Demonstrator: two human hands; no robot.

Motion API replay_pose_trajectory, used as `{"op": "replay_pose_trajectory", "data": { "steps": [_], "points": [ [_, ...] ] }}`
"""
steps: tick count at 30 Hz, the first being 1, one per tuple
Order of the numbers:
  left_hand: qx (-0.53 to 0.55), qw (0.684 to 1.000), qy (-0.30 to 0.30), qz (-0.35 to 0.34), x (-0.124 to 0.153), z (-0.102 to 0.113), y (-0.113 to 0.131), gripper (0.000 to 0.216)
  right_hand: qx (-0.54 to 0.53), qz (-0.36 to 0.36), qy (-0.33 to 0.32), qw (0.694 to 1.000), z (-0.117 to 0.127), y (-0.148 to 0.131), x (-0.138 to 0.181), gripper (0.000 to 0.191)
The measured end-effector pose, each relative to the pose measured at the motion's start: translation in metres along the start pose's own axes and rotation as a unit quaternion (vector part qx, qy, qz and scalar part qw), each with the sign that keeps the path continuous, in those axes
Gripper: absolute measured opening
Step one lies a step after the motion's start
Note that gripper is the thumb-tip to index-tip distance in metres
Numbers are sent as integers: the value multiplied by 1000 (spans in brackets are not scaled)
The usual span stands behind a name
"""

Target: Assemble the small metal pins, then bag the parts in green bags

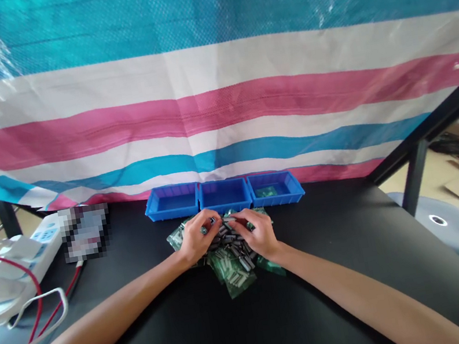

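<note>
A heap of small grey metal cylinders [247, 262] and green-tinted clear plastic bags [239, 280] lies on the black table. My left hand [197, 239] is at the left of the heap, its thumb and fingers pinched together; what it holds is too small to make out. At the right of the heap, my right hand [261, 232] pinches a small grey cylinder [229, 219] between thumb and fingertips. The two hands are close together over the pile, just in front of the blue bins. Some of the bags contain several of the cylinders.
Three blue plastic bins stand in a row behind the heap: left [172, 202], middle [224, 195] and right [276, 187]. A green bag [266, 192] lies in the right one. A white power strip [44, 238] with plugs and red and white cables occupies the table's left side.
</note>
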State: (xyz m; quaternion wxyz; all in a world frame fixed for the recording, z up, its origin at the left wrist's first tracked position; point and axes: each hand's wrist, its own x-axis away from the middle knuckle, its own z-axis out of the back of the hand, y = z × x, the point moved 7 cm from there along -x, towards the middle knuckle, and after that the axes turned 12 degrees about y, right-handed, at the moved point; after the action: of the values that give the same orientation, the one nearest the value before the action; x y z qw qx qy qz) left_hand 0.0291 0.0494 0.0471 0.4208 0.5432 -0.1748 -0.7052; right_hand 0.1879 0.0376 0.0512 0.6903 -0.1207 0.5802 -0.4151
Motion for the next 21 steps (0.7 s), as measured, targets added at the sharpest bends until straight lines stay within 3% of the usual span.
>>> {"op": "replay_pose_trajectory", "data": {
  "steps": [21],
  "points": [
    [29,997,-21,-64,-3,-1,9,18,4,10,-23,1000,-5,2,1,20]
  ]
}}
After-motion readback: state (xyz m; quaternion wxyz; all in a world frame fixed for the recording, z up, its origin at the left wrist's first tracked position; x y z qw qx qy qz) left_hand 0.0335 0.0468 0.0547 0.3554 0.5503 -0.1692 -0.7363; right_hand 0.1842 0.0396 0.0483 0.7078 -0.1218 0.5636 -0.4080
